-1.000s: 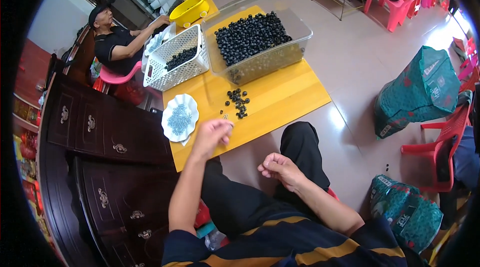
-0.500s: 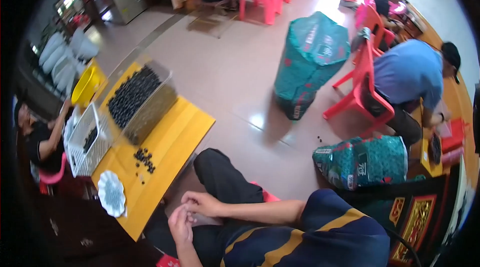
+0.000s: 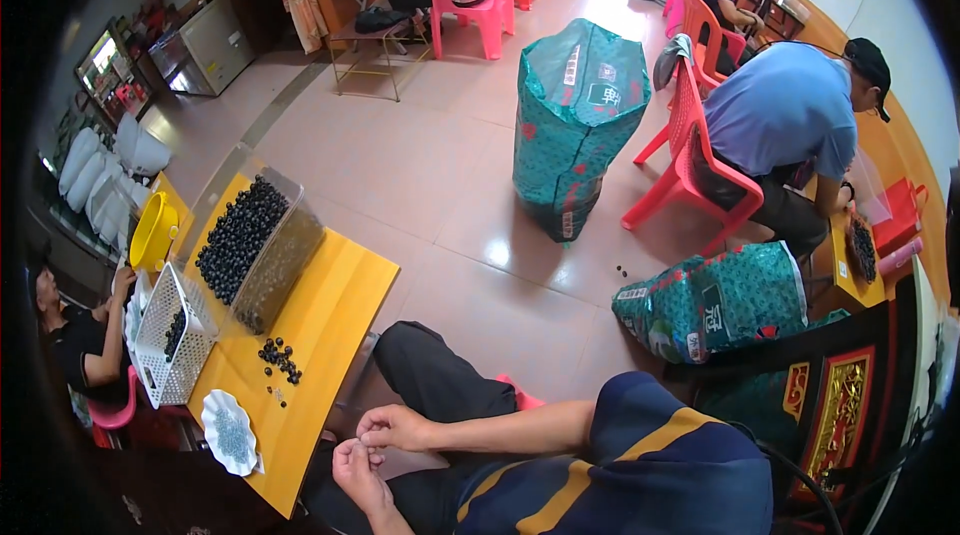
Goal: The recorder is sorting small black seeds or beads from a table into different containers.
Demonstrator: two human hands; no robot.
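My right hand (image 3: 396,428) and my left hand (image 3: 362,476) meet above my lap beside the yellow table (image 3: 345,300). Both are closed in a pinch, fingertips almost together; whatever they hold is too small to make out. Nearest to them on the table is a white scalloped dish (image 3: 213,413) with tiny pale blue pieces in it. Several loose black beads (image 3: 283,360) lie beyond the dish. A clear plastic box (image 3: 282,253) behind them is heaped with round black beads (image 3: 243,235).
A white perforated basket (image 3: 190,375) and a yellow basin (image 3: 154,233) stand by a person at the far left. Two green sacks, one upright (image 3: 560,155) and one slumped (image 3: 715,300), sit on the floor. A person in blue (image 3: 770,105) sits at right on a red chair (image 3: 685,160).
My view has swung slightly, so table and sacks sit further left. My hands stay pinched together, the fingertips shifted a little. The person at the far left still reaches toward the yellow basin.
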